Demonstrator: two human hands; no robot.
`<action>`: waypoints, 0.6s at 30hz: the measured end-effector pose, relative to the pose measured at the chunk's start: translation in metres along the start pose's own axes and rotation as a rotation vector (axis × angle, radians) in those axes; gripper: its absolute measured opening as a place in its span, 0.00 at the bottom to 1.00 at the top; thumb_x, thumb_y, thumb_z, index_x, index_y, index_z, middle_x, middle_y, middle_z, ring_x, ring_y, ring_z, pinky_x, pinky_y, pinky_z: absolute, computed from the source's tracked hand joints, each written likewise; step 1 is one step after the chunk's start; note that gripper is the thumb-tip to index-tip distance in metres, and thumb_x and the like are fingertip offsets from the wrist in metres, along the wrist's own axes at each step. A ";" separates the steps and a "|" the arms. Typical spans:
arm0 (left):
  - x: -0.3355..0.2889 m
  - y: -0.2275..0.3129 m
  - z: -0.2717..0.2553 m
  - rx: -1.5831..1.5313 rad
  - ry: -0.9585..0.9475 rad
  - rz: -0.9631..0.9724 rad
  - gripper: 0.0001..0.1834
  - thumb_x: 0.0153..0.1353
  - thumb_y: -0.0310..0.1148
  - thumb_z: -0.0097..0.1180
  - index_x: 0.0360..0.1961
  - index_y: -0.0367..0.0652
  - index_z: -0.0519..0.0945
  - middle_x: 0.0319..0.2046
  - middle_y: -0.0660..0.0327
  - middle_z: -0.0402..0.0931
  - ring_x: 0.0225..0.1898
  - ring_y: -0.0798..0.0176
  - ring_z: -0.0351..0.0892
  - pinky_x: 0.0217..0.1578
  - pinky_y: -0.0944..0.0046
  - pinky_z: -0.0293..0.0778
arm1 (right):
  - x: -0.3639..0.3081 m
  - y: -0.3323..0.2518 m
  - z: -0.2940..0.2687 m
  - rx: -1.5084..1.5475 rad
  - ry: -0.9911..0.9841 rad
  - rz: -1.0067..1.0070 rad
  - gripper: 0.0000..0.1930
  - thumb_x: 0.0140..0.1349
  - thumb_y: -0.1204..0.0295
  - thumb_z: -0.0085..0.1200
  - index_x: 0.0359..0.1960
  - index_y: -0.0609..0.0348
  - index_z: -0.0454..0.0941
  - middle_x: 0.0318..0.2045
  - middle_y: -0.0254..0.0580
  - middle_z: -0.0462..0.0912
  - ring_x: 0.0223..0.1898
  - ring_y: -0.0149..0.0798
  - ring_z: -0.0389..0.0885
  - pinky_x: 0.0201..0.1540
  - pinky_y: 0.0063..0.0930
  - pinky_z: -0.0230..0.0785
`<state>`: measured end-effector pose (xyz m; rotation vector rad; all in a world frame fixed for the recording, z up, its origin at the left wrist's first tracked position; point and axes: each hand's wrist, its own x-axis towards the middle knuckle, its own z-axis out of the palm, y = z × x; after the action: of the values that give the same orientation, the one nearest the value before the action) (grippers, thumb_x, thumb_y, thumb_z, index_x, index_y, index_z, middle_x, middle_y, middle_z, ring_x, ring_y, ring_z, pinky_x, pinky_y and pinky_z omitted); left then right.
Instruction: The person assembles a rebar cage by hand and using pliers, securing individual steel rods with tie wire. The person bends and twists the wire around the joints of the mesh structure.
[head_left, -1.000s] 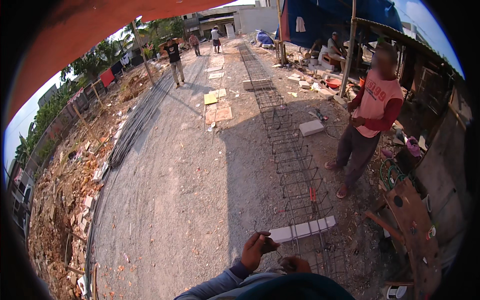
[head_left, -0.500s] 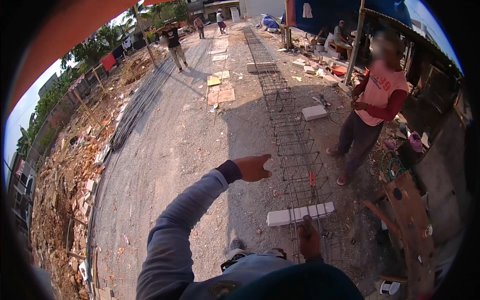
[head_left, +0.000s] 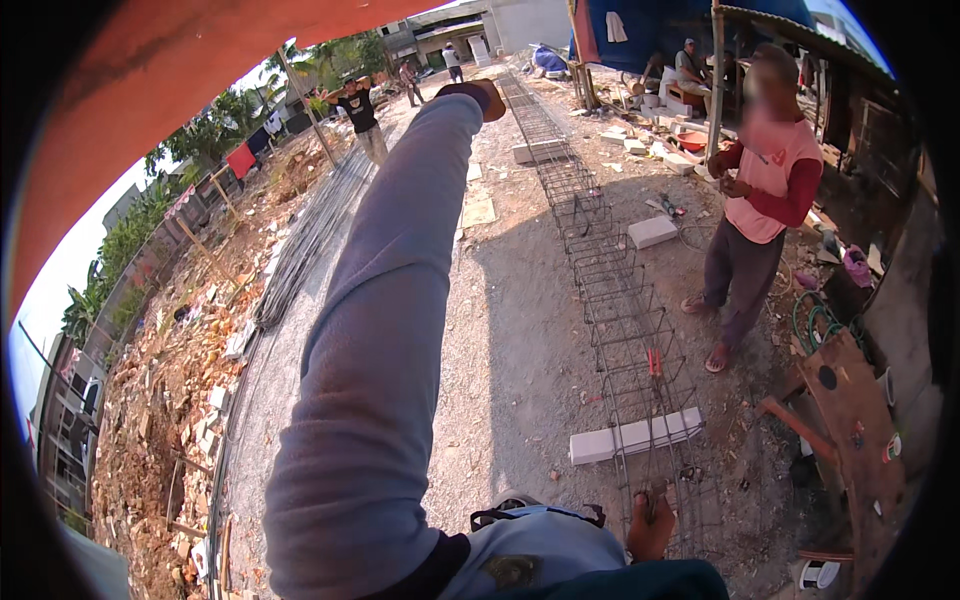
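Observation:
A long rebar cage (head_left: 612,268) of thin dark bars runs along the gravel away from me, its near end resting over a pale block (head_left: 636,436). My left hand (head_left: 485,98) is raised far out at arm's length, above the cage's distant end; its fingers are hidden by the angle. Low over the cage's near end, my right hand (head_left: 648,528) is closed around something dark that I cannot make out. A red-handled tool (head_left: 655,362) lies in the cage just beyond the block.
A person in a pink and red shirt (head_left: 770,185) stands right of the cage. Loose rebar (head_left: 315,235) lies along the left beside rubble (head_left: 170,420). A brown board (head_left: 850,440) leans at the right. Another person (head_left: 358,112) stands farther off with arms raised.
My left arm has stretched up and forward from over the gravel beside the cage. The right hand stays low by the cage's near end. The view has shifted slightly.

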<state>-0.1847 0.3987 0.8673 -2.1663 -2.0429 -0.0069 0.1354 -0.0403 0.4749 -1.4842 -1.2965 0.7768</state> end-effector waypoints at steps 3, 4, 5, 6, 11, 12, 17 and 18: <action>-0.009 0.021 0.043 -0.243 -0.024 0.117 0.29 0.60 0.41 0.47 0.59 0.38 0.64 0.33 0.53 0.79 0.29 0.58 0.81 0.33 0.60 0.78 | 0.003 0.001 0.000 0.063 0.071 0.023 0.09 0.62 0.71 0.47 0.33 0.65 0.75 0.21 0.47 0.76 0.22 0.34 0.73 0.26 0.29 0.64; -0.030 0.031 0.072 -0.094 0.181 0.350 0.27 0.61 0.44 0.46 0.57 0.39 0.69 0.40 0.50 0.78 0.40 0.54 0.80 0.44 0.57 0.74 | 0.005 -0.003 -0.005 0.083 0.046 0.096 0.10 0.61 0.69 0.50 0.35 0.65 0.75 0.24 0.45 0.77 0.26 0.34 0.74 0.30 0.29 0.65; -0.055 0.065 0.089 -0.229 0.061 0.391 0.25 0.62 0.46 0.45 0.54 0.39 0.71 0.44 0.49 0.77 0.47 0.50 0.76 0.51 0.56 0.69 | 0.012 -0.001 -0.015 0.092 0.037 0.171 0.11 0.60 0.68 0.52 0.37 0.65 0.75 0.28 0.42 0.79 0.30 0.34 0.75 0.34 0.30 0.67; -0.084 0.078 0.109 -0.337 -0.005 0.487 0.24 0.64 0.45 0.43 0.52 0.38 0.73 0.45 0.47 0.76 0.47 0.48 0.76 0.50 0.55 0.69 | 0.015 0.004 -0.016 0.097 0.041 0.159 0.11 0.60 0.68 0.52 0.37 0.65 0.75 0.28 0.42 0.79 0.30 0.34 0.75 0.34 0.30 0.67; -0.221 0.105 0.219 -0.956 -0.453 0.593 0.31 0.69 0.52 0.35 0.61 0.37 0.65 0.57 0.49 0.68 0.58 0.54 0.67 0.58 0.62 0.62 | 0.024 0.001 -0.009 0.028 -0.178 0.078 0.08 0.61 0.71 0.50 0.31 0.65 0.73 0.24 0.49 0.76 0.26 0.34 0.74 0.29 0.31 0.66; -0.240 0.112 0.234 -1.226 -0.648 0.501 0.31 0.69 0.52 0.35 0.63 0.38 0.62 0.57 0.50 0.68 0.59 0.57 0.67 0.57 0.61 0.62 | 0.026 -0.001 -0.007 0.017 -0.172 0.078 0.08 0.61 0.71 0.50 0.31 0.65 0.73 0.24 0.49 0.76 0.26 0.34 0.74 0.29 0.31 0.66; -0.309 0.124 0.282 -1.993 -0.724 0.139 0.26 0.68 0.46 0.40 0.58 0.36 0.67 0.52 0.51 0.73 0.54 0.55 0.73 0.53 0.56 0.68 | 0.032 -0.006 0.017 0.051 -0.282 0.039 0.09 0.60 0.70 0.53 0.33 0.65 0.75 0.26 0.52 0.79 0.29 0.37 0.78 0.33 0.33 0.69; -0.320 0.119 0.285 -2.113 -0.668 0.042 0.23 0.68 0.43 0.41 0.54 0.36 0.69 0.48 0.52 0.74 0.52 0.54 0.74 0.52 0.54 0.70 | 0.032 -0.008 0.020 0.043 -0.315 0.039 0.09 0.60 0.70 0.54 0.34 0.65 0.77 0.26 0.53 0.79 0.30 0.38 0.80 0.33 0.34 0.70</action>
<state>-0.1181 0.1099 0.5356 -3.0864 -2.3802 -2.9497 0.1212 -0.0049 0.4799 -1.3946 -1.4750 1.0902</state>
